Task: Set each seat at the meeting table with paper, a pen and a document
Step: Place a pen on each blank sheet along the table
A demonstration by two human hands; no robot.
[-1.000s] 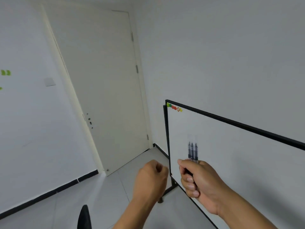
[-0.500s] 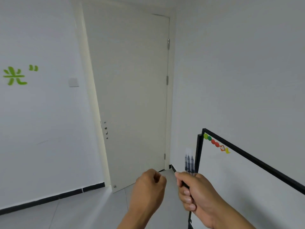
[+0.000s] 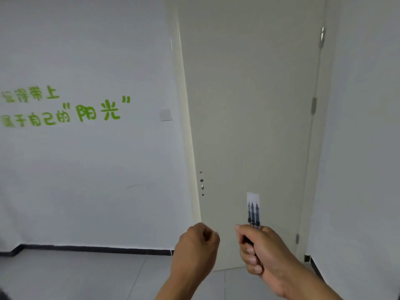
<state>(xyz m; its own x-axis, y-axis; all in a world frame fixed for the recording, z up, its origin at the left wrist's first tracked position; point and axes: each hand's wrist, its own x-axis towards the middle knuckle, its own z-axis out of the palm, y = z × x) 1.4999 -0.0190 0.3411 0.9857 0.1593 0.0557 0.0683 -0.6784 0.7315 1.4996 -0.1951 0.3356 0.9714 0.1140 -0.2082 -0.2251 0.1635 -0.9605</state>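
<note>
Green lettering (image 3: 65,109) runs across the white wall far to the left of both hands and well above them; its leftmost characters are smeared by blur and cut off at the frame edge. A dark shape sits in the bottom left corner, too little of it showing to tell what it is. A pale wall switch (image 3: 166,114) is fixed to the wall beside the cream door (image 3: 249,105), high above the left hand. On the door's edge, a little above and just left of the left hand, a few small dark and metal dots (image 3: 202,184) show where a handle would be; they are too small to make out. A black skirting strip (image 3: 97,249) lines the foot of the wall, level with the left hand, and grey floor tiles (image 3: 86,276) lie below it.

The left hand (image 3: 195,252) is curled into a loose fist with the thumb against the bent fingers, and nothing shows in it; what the palm side hides cannot be told. Just to its right, apart from it, the right hand (image 3: 263,254) has its fingers (image 3: 251,259) wrapped round a bundle of three pens (image 3: 252,213). The pens stand upright, tips up, rising out of the top of the fist; their clear caps are faint against the door, and their lower barrels are hidden inside the grip, only a dark sliver showing between the fingers. Both forearms are cut off by the bottom edge.
</note>
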